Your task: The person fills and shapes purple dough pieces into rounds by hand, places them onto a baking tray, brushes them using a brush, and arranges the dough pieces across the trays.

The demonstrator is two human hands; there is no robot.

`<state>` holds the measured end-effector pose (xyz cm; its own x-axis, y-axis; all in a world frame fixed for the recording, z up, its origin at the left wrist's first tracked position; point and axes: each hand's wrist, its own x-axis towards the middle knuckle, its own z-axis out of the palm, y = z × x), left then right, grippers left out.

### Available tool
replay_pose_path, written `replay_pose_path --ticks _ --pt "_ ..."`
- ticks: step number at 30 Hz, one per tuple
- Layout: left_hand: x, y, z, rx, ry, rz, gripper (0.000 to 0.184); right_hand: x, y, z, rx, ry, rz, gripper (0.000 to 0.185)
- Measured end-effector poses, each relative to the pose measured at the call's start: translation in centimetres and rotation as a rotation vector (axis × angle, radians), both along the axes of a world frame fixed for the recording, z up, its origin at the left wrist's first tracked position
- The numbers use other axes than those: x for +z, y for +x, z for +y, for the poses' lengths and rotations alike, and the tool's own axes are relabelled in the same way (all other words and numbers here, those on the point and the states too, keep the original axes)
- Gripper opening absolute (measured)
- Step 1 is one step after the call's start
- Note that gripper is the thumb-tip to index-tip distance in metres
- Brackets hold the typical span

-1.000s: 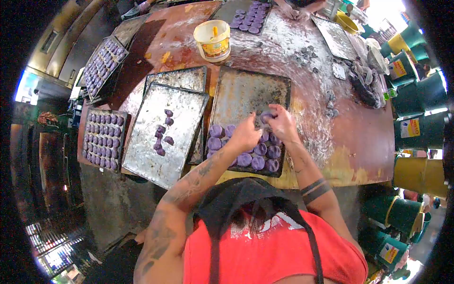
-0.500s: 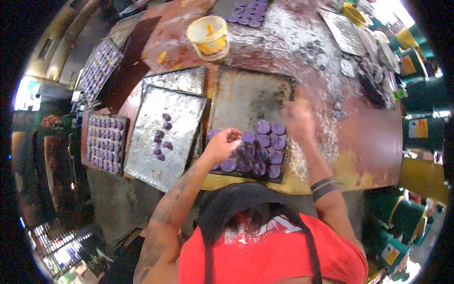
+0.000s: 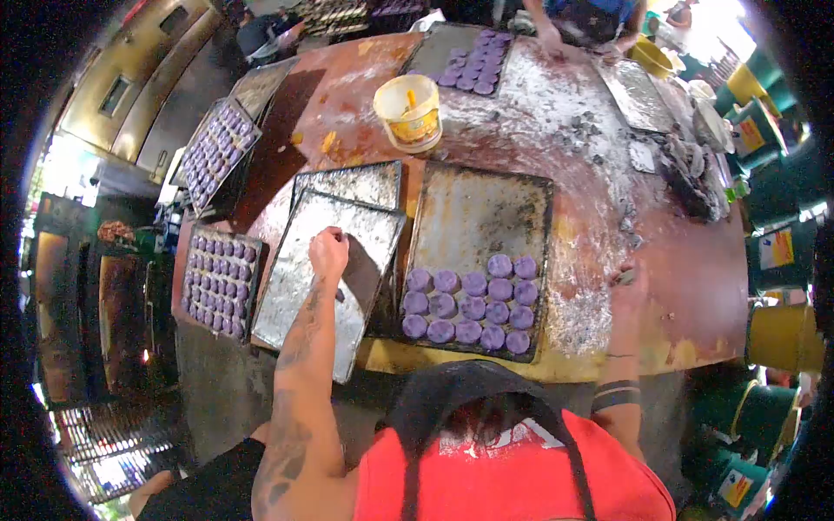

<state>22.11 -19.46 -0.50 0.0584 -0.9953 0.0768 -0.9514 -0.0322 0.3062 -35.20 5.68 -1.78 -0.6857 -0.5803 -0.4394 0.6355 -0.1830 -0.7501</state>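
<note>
Reaching over the silver tray, the left hand is curled beside the purple rounds

Around the person's hands, many things share the tabletop. The silver tray lies partly on top of a back tray, and the left hand and forearm cover much of its surface. A white and yellow bucket stands beyond the trays, with flour spread to its right. On the far left, two more trays carry small purple pieces. At the far edge there is a co-worker's hand.

The purple rounds sit in the near part of the dark tray, directly in front of the person. They are flat on top and smooth, in four rows close together; the farthest row has only two, at the right side. Behind them the metal is bare and stained.

Half a second before, the left hand was above these rounds; now it is above the silver tray, with fingers bent inward. Something dark shows at its fingertips, but I cannot tell if it is gripped. The right hand is now lower, to the right of the dark tray, and too blurred to tell how open it is or what it holds.
</note>
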Motion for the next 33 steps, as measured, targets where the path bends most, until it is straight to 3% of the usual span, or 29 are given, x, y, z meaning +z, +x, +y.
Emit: replay_pose_path --ticks 1,3,5,7,9,12,13,14,16,19,21,23,24,27,31,33 --pt "0.1 -1.4 -0.3 -0.002 0.061 0.241 0.026 1.3 2.9 -0.9 0.028 0.057 0.039 0.017" --pt "0.2 -5.8 0.8 -0.004 0.206 0.715 0.026 -4.3 5.1 -2.4 0.379 -0.145 0.012 0.013" --pt "0.9 -10.9 4.2 -0.097 0.334 1.167 0.023 0.3 12.8 -5.8 0.556 0.124 0.493 0.014" --pt "1.3 -14.6 7.3 -0.125 0.434 1.433 0.022 6.9 18.7 -7.4 0.822 0.174 1.108 0.026" --pt "5.2 -16.6 10.8 -0.057 0.525 1.535 0.024 11.5 23.3 -7.3 0.732 -0.014 1.082 0.02" --pt "8.8 -17.1 13.2 -0.067 0.63 1.531 0.026 13.1 24.5 -7.2 0.871 -0.028 1.271 0.022" --pt "9.2 -17.0 13.7 -0.088 0.659 1.503 0.027 12.3 24.6 -7.2 0.833 -0.058 1.4 0.023" --pt "7.5 -17.2 14.0 0.016 0.728 1.701 0.029 10.7 24.7 -7.4 0.792 -0.093 1.529 0.024" --pt "5.7 -17.3 14.0 -0.035 0.684 1.747 0.03 10.1 25.2 -7.2 0.778 -0.136 1.714 0.029" --pt "7.6 -16.8 14.5 -0.175 0.653 1.688 0.029 14.2 25.2 -6.0 0.764 0.08 1.332 0.027" --pt "8.2 -16.5 14.7 -0.286 0.601 1.573 0.032 13.2 23.6 -6.4 0.886 -0.01 1.25 0.027" --pt "8.8 -16.9 14.9 -0.211 0.61 1.692 0.032 11.1 22.8 -7.0 1.001 -0.01 1.058 0.028" --pt "9.2 -17.3 14.9 -0.179 0.613 1.751 0.032 11.4 22.9 -7.1 1.007 -0.082 0.678 0.029" --pt "12.4 -17.5 14.4 -0.067 0.812 1.912 0.031 11.0 23.7 -7.4 0.802 -0.096 0.5 0.026" --pt "11.4 -17.9 13.9 -0.258 0.369 1.41 0.033 16.4 26.4 -6.0 0.686 -0.289 0.22 0.021" --pt "10.9 -18.9 15.4 -0.427 0.086 1.273 0.032 14.2 25.3 -6.8 0.555 -0.105 0.885 0.02"
